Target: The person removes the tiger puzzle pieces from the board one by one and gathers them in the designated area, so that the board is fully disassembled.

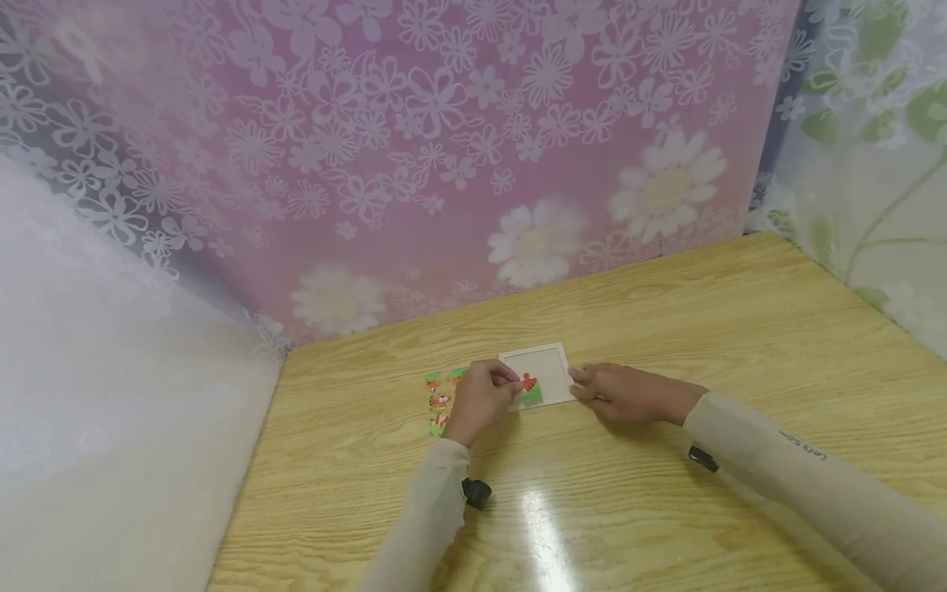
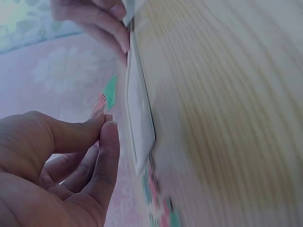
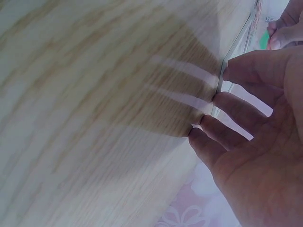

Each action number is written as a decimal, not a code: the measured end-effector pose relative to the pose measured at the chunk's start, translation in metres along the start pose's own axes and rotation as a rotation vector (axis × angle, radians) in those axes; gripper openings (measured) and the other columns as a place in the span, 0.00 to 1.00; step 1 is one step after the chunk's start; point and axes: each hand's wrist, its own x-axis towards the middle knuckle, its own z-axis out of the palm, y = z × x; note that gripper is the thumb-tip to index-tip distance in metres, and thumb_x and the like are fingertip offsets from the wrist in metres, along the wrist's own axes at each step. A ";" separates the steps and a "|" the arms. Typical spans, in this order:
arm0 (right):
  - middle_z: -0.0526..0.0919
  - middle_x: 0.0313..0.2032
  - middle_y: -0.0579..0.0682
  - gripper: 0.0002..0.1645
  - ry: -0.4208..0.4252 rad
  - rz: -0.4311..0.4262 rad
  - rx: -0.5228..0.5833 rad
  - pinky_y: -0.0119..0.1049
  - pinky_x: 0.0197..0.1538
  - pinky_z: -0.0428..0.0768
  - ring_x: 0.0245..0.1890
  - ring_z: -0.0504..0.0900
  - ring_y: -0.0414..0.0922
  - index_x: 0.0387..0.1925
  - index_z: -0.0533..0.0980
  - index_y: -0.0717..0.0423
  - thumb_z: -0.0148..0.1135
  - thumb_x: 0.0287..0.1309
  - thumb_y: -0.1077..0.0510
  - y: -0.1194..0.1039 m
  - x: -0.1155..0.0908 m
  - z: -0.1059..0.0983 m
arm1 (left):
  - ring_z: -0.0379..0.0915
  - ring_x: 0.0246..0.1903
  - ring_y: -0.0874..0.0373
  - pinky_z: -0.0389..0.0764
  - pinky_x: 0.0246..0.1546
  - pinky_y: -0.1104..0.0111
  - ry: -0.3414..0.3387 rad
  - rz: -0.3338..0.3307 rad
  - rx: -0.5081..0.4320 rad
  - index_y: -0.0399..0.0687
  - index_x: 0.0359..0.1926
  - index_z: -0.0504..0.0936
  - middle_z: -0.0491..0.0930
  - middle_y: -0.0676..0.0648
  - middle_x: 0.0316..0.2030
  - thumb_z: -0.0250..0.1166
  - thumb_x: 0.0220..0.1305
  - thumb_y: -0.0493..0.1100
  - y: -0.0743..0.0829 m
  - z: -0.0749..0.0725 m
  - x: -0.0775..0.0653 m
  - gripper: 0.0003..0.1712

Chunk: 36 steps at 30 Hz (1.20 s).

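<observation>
My left hand [image 1: 481, 401] pinches a red-and-green jigsaw puzzle piece [image 1: 532, 393] between thumb and index finger. In the left wrist view the piece [image 2: 110, 92] is raised above a thin white puzzle tray [image 2: 137, 101]. The tray [image 1: 549, 367] lies flat on the table, its inside pale with a thin outline. Fingertips of my right hand [image 1: 629, 393] touch the tray's right edge; the right wrist view shows those fingers [image 3: 236, 111] fairly straight and spread. Several colourful puzzle pieces with animal pictures [image 1: 438, 403] lie left of the tray, partly hidden by my left hand.
The wood-grain table [image 1: 629, 510] extends around the tray on all sides. A pink flowered curtain [image 1: 444, 181] hangs along its back edge. Pale sheets stand at the left [image 1: 111, 370] and right [image 1: 880, 189].
</observation>
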 end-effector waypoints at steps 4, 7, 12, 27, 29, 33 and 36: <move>0.68 0.66 0.74 0.17 0.007 0.000 0.005 0.61 0.64 0.69 0.66 0.66 0.73 0.58 0.78 0.70 0.54 0.74 0.65 -0.001 0.000 0.000 | 0.78 0.26 0.58 0.79 0.27 0.66 0.005 -0.032 0.008 0.45 0.34 0.87 0.83 0.51 0.29 0.72 0.64 0.38 -0.008 -0.014 -0.007 0.03; 0.68 0.66 0.73 0.17 0.012 0.010 0.010 0.62 0.64 0.69 0.67 0.65 0.73 0.57 0.79 0.70 0.53 0.75 0.64 0.000 0.000 0.001 | 0.78 0.26 0.58 0.79 0.27 0.65 0.009 -0.046 0.024 0.44 0.34 0.87 0.83 0.51 0.29 0.72 0.64 0.38 -0.013 -0.022 -0.010 0.02; 0.67 0.66 0.73 0.18 0.012 0.023 0.017 0.63 0.65 0.68 0.68 0.64 0.72 0.58 0.78 0.70 0.53 0.75 0.64 0.000 -0.001 0.002 | 0.78 0.25 0.55 0.78 0.24 0.65 -0.006 -0.058 0.003 0.44 0.34 0.86 0.84 0.48 0.28 0.72 0.64 0.38 -0.021 -0.031 -0.015 0.03; 0.66 0.68 0.71 0.19 0.002 0.045 0.022 0.63 0.66 0.66 0.69 0.62 0.71 0.59 0.77 0.70 0.52 0.76 0.62 0.001 -0.002 0.003 | 0.75 0.22 0.58 0.76 0.23 0.67 -0.028 -0.092 0.085 0.42 0.33 0.87 0.82 0.50 0.25 0.73 0.63 0.36 -0.032 -0.039 -0.024 0.03; 0.66 0.68 0.71 0.19 0.003 0.041 0.020 0.63 0.66 0.66 0.69 0.62 0.72 0.59 0.77 0.70 0.52 0.76 0.63 0.001 -0.002 0.003 | 0.75 0.22 0.58 0.76 0.23 0.67 -0.024 -0.097 0.088 0.42 0.33 0.87 0.82 0.50 0.24 0.73 0.62 0.36 -0.032 -0.038 -0.024 0.03; 0.66 0.68 0.72 0.18 0.010 0.024 0.024 0.63 0.66 0.66 0.69 0.62 0.72 0.59 0.77 0.70 0.52 0.76 0.64 0.001 -0.002 0.003 | 0.76 0.23 0.59 0.77 0.24 0.67 -0.003 -0.079 0.115 0.42 0.32 0.89 0.83 0.51 0.25 0.75 0.60 0.37 -0.031 -0.037 -0.025 0.03; 0.66 0.67 0.73 0.18 0.015 0.015 0.026 0.63 0.65 0.67 0.68 0.63 0.72 0.59 0.77 0.70 0.52 0.75 0.64 0.002 -0.002 0.003 | 0.78 0.24 0.60 0.78 0.25 0.68 0.015 -0.070 0.129 0.42 0.31 0.90 0.84 0.51 0.25 0.75 0.58 0.36 -0.030 -0.036 -0.025 0.02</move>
